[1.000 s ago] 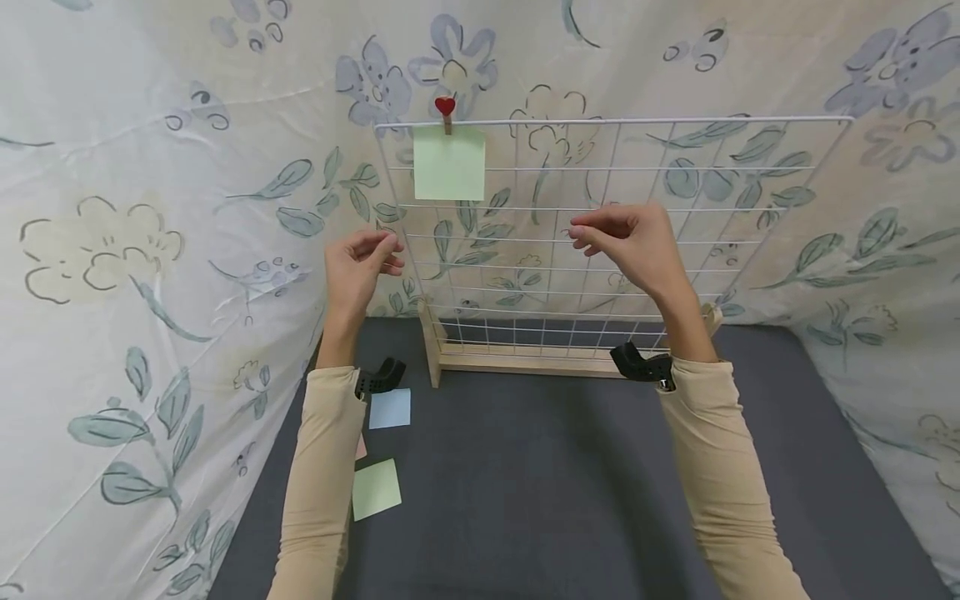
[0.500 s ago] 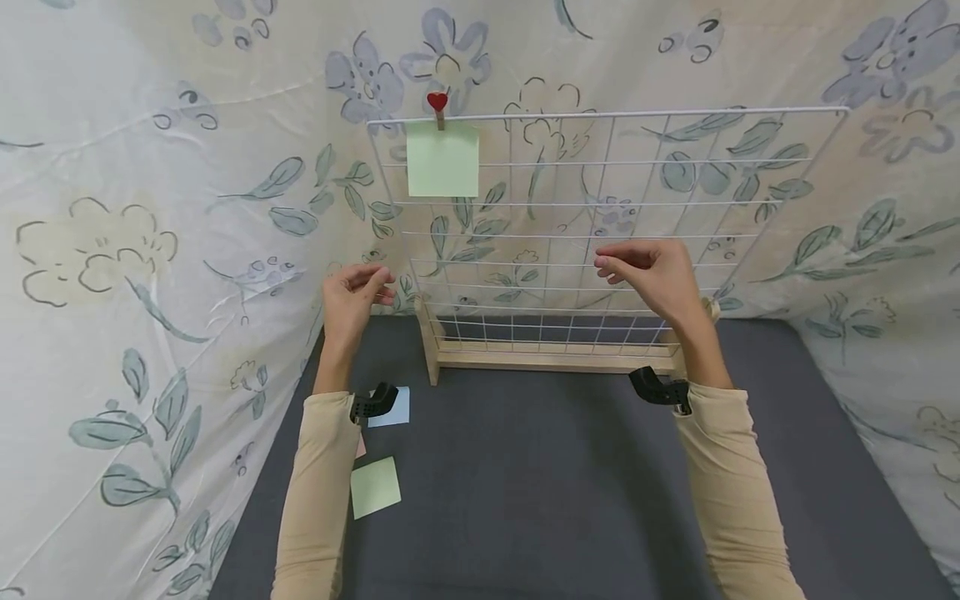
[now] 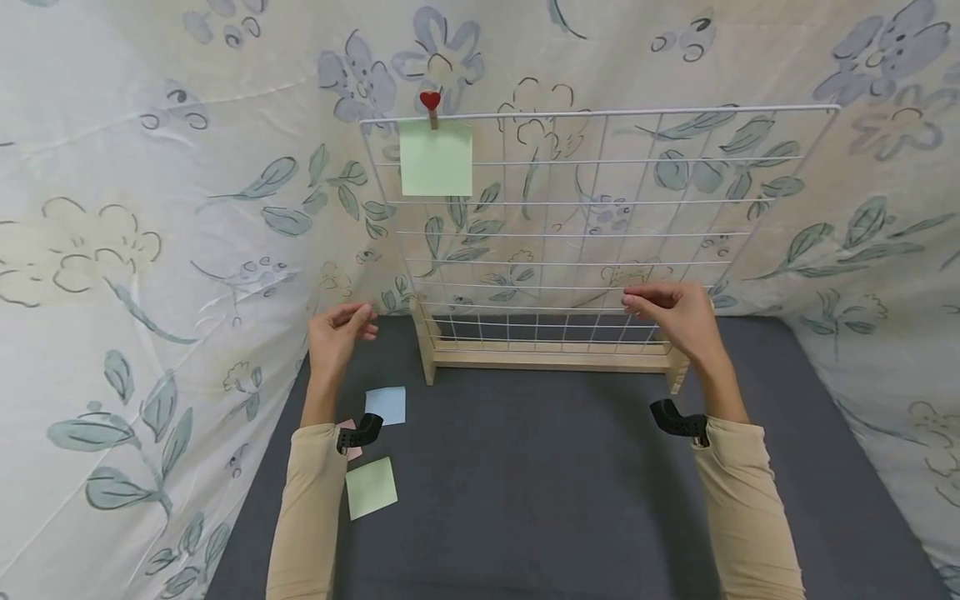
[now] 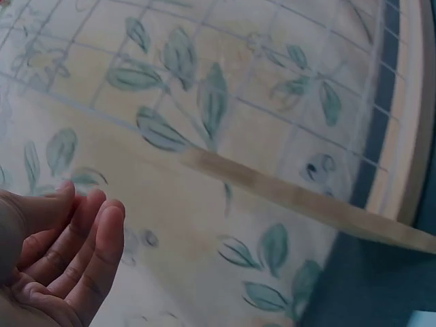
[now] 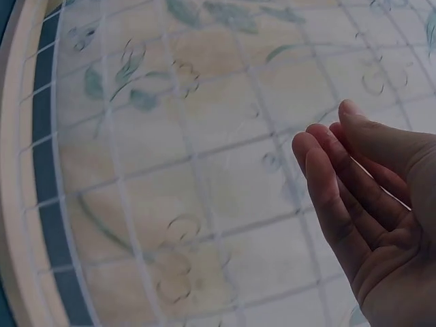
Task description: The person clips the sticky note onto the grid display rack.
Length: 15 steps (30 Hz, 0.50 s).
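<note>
A white wire grid panel (image 3: 600, 112) stands upright in a wooden base (image 3: 551, 360). From its top left bar hangs a pale green sticky note (image 3: 437, 162), fixed by a small wooden clothespin (image 3: 431, 101) with a red heart. My left hand (image 3: 330, 342) is raised off the panel's left side, fingers loosely bent with nothing between them. Near the panel's lower right, in front of the wires, hovers my right hand (image 3: 678, 321). The right wrist view shows its fingers (image 5: 327, 184) relaxed and holding nothing; the left fingers (image 4: 102, 238) look alike.
On the dark table (image 3: 525, 483), left of the middle, lie a blue note (image 3: 386, 406), a pink note (image 3: 354, 455) partly hidden by the left wrist camera (image 3: 362, 433), and a green note (image 3: 372, 488). A floral cloth (image 3: 187, 275) hangs behind and at both sides.
Both hands have come down, the right one also moving to the right. The head view has shifted slightly. The hanging note and clothespin stay in place on the panel.
</note>
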{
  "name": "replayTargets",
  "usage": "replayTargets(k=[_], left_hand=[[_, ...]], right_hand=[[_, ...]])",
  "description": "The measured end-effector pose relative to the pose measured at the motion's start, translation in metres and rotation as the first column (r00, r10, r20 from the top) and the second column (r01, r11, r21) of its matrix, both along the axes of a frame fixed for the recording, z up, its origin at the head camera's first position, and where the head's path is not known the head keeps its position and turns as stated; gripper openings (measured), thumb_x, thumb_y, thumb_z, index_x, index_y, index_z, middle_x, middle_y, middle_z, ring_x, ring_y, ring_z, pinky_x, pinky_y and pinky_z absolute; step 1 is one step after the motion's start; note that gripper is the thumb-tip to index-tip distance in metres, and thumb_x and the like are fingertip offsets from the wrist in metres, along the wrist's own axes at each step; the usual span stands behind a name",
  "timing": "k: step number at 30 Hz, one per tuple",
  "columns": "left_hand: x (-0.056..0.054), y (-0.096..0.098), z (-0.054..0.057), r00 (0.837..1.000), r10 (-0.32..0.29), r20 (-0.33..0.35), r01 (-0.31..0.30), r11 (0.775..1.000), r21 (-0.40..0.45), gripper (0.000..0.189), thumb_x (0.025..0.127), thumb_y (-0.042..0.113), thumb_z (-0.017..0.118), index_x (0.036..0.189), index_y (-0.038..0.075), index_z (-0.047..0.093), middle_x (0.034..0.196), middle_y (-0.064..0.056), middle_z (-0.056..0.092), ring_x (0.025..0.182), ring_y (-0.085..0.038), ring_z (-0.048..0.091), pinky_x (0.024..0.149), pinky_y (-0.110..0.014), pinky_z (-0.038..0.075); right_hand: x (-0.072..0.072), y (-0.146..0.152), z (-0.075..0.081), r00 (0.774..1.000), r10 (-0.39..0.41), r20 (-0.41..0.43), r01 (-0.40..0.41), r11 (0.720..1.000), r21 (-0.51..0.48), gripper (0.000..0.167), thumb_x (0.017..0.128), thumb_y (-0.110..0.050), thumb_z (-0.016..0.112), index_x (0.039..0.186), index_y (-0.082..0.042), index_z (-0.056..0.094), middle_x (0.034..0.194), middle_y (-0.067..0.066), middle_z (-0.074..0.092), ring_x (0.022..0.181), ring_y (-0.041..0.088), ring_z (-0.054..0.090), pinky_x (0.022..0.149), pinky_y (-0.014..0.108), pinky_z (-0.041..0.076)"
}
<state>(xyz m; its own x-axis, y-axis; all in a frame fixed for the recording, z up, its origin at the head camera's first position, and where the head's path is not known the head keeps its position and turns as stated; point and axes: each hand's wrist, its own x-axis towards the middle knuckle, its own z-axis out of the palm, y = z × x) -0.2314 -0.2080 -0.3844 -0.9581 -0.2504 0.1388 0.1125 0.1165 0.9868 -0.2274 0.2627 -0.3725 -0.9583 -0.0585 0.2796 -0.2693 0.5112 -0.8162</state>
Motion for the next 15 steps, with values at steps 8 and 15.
replayTargets(k=[8, 15], left_hand=[[0.021, -0.007, -0.026, 0.999, 0.036, 0.038, -0.037, 0.999, 0.001, 0.02, 0.093, 0.002, 0.065, 0.103, -0.016, 0.066, 0.088, -0.024, 0.071, 0.062, -0.017, 0.07, 0.06, -0.031, 0.063], [0.028, -0.017, -0.073, 0.988, 0.113, 0.107, -0.114, 0.994, -0.004, 0.023, 0.093, 0.012, 0.068, 0.103, -0.009, 0.069, 0.091, -0.019, 0.073, 0.064, -0.015, 0.07, 0.062, -0.031, 0.063]], right_hand=[[0.011, 0.023, -0.031, 0.998, -0.059, 0.013, 0.059, 0.998, 0.03, 0.032, 0.093, -0.021, 0.069, 0.113, 0.004, 0.071, 0.095, 0.021, 0.073, 0.071, -0.002, 0.066, 0.064, 0.01, 0.054], [0.024, 0.041, -0.058, 0.995, -0.096, 0.035, 0.095, 0.995, 0.032, 0.031, 0.094, -0.021, 0.069, 0.111, 0.004, 0.071, 0.09, 0.017, 0.074, 0.071, 0.002, 0.068, 0.063, 0.011, 0.055]])
